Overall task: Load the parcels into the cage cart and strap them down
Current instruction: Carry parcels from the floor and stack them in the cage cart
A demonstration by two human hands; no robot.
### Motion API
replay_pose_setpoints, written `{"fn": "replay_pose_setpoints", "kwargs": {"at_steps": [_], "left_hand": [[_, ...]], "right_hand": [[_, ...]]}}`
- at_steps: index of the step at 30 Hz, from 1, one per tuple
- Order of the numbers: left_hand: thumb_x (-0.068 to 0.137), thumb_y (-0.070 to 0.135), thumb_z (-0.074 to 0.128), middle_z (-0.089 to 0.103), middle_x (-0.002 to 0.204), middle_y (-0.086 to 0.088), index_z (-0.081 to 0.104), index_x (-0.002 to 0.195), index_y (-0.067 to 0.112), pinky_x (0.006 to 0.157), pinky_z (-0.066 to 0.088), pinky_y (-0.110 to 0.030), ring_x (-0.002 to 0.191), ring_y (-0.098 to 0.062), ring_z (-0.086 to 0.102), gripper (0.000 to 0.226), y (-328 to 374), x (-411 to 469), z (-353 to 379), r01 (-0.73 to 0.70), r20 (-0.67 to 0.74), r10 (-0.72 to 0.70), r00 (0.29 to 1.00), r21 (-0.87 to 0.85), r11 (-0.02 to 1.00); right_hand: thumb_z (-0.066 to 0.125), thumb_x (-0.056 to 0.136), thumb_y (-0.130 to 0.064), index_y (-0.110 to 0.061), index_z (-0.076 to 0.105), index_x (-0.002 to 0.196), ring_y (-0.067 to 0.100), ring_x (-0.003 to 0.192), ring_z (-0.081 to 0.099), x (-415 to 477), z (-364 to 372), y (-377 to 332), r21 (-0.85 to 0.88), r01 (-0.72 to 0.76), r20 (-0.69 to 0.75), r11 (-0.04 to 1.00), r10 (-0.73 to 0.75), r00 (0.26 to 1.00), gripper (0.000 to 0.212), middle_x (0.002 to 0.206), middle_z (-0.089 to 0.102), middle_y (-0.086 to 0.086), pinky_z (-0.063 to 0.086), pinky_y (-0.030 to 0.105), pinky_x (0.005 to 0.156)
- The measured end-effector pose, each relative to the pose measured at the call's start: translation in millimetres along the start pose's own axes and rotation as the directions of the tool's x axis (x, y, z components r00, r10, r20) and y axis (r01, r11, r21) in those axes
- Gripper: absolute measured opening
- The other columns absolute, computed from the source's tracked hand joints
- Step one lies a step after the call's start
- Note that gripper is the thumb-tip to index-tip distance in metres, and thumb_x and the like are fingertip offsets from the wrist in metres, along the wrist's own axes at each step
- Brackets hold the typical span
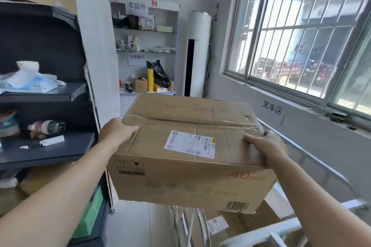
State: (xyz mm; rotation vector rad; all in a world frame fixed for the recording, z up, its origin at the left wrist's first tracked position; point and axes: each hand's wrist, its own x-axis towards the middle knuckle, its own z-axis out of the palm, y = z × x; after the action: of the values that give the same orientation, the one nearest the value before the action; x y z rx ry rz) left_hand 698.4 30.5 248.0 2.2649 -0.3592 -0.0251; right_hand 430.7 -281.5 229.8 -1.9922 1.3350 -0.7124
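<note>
The left hand point(118, 132) grips the box point(190, 182) by its left top edge, fingers curled over it; the right hand point(267, 146) clasps the near right corner; the box, with a label point(189, 143) on top, is held in the air above the cart point(261, 233); below lies another parcel point(236, 220), seemingly inside the cart.

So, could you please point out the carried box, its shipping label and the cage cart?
box point(180, 184): head view, middle of its front face.
shipping label point(189, 144): head view, centre of the white sticker.
cage cart point(261, 231): head view, white top rail, lower right.
</note>
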Motion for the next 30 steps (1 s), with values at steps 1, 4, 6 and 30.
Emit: {"fn": "replay_pose_setpoints", "kwargs": {"at_steps": [1, 4, 6, 30], "left_hand": [[0.081, 0.04, 0.067, 0.068, 0.086, -0.004, 0.066, 0.088, 0.016, 0.058, 0.044, -0.029, 0.075, -0.022, 0.062, 0.025, -0.3, 18.3, 3.0, -0.007, 0.009, 0.007, 1.0, 0.008, 1.0], [0.083, 0.04, 0.066, 0.068, 0.09, -0.005, 0.066, 0.092, 0.016, 0.062, 0.046, -0.03, 0.079, -0.024, 0.062, 0.025, -2.3, 76.3, 12.4, -0.033, 0.046, 0.032, 0.998, 0.01, 0.999], [0.084, 0.041, 0.066, 0.069, 0.098, -0.006, 0.067, 0.1, 0.015, 0.067, 0.047, -0.032, 0.085, -0.027, 0.063, 0.03, -2.4, 115.6, 16.4, -0.052, 0.071, 0.05, 0.996, 0.017, 0.999], [0.088, 0.045, 0.061, 0.058, 0.096, -0.004, 0.062, 0.111, 0.013, 0.062, 0.036, -0.032, 0.084, -0.024, 0.052, 0.04, 111.0, 461.2, 183.8, -0.233, 0.236, 0.229, 0.944, -0.01, 0.972]], "right_hand": [[0.074, 0.062, -0.063, -0.017, 0.063, 0.1, 0.032, 0.099, 0.062, 9.4, 10.6, -7.5, -0.004, -0.006, -0.007, 1.0, 0.006, 1.0, 0.061, 0.103, 0.069, 0.007, 0.052, 0.042, 0.086], [0.075, 0.063, -0.062, -0.017, 0.062, 0.099, 0.03, 0.097, 0.062, 34.6, 41.1, -29.6, 0.006, -0.031, -0.03, 1.0, 0.031, 0.999, 0.059, 0.101, 0.068, 0.006, 0.052, 0.041, 0.083], [0.075, 0.062, -0.062, -0.018, 0.062, 0.098, 0.029, 0.096, 0.062, 50.2, 58.5, -46.9, 0.012, -0.048, -0.048, 0.999, 0.049, 0.998, 0.058, 0.101, 0.068, 0.005, 0.052, 0.04, 0.082], [0.079, 0.067, -0.051, -0.018, 0.063, 0.095, 0.03, 0.099, 0.063, 293.1, 186.6, -120.3, 0.114, -0.231, -0.245, 0.966, 0.252, 0.936, 0.047, 0.103, 0.07, 0.006, 0.051, 0.039, 0.085]]}}
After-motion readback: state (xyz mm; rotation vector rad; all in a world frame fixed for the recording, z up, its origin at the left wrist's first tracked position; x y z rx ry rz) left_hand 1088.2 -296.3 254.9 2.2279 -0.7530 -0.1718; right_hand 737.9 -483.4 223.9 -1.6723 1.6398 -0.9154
